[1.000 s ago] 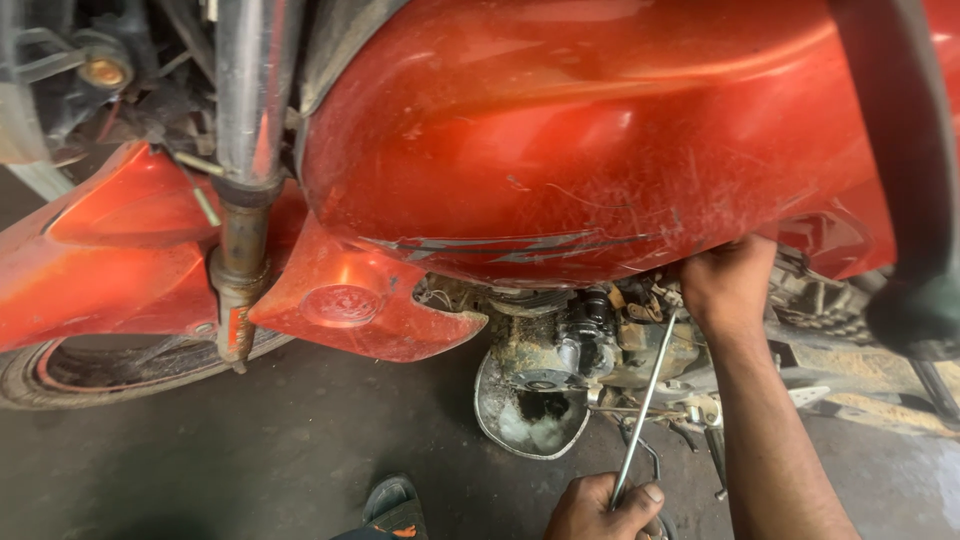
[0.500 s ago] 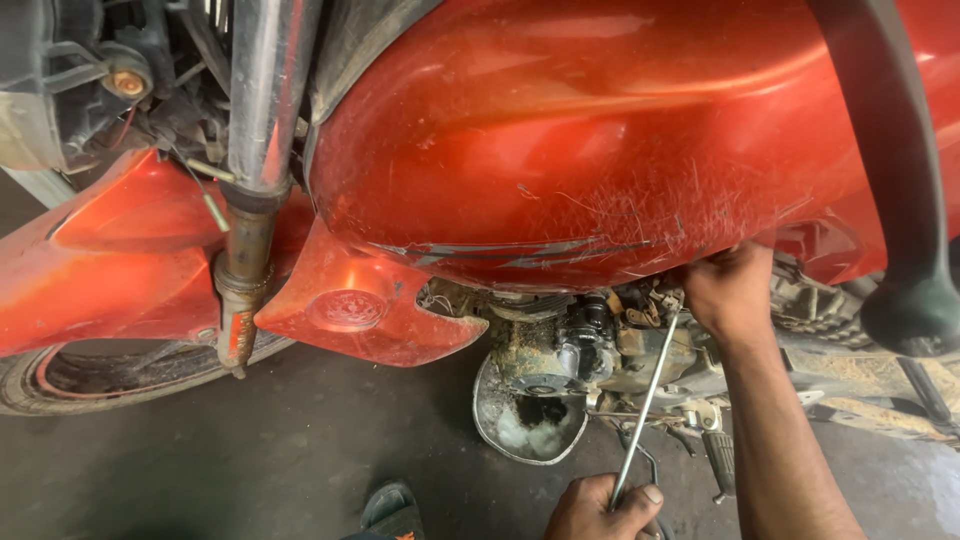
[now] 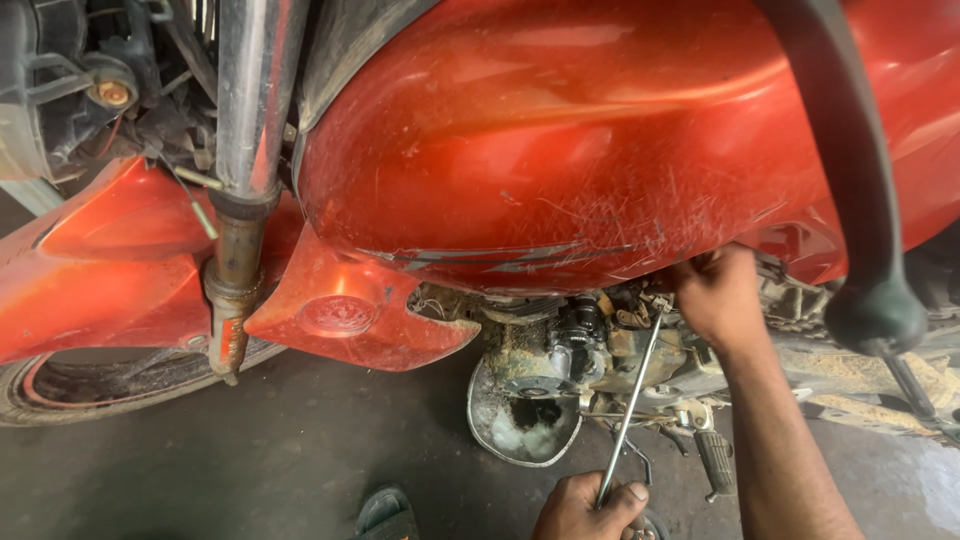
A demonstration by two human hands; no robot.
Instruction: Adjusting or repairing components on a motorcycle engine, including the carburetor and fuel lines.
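My left hand [image 3: 590, 508] is at the bottom edge of the view, closed around the lower end of a long thin metal rod [image 3: 630, 400]. The rod slants up to the dirty engine [image 3: 575, 350] under the scratched red fuel tank [image 3: 560, 150] of a motorcycle. My right hand [image 3: 715, 295] reaches in under the tank's lower edge, with its fingers curled against the engine at the rod's upper tip. What those fingers hold is hidden.
A chrome front fork leg [image 3: 245, 180] and a red side fairing [image 3: 340, 310] stand at the left above the front tyre [image 3: 90, 385]. A black handlebar lever [image 3: 860, 250] hangs at the right. A sandal [image 3: 385, 512], a foot peg [image 3: 715, 462] and a round engine cover [image 3: 525, 425] lie over the grey concrete floor [image 3: 250, 470].
The view has shifted slightly. Both hands stay where they were, the left still holding the rod and the right still at the engine.
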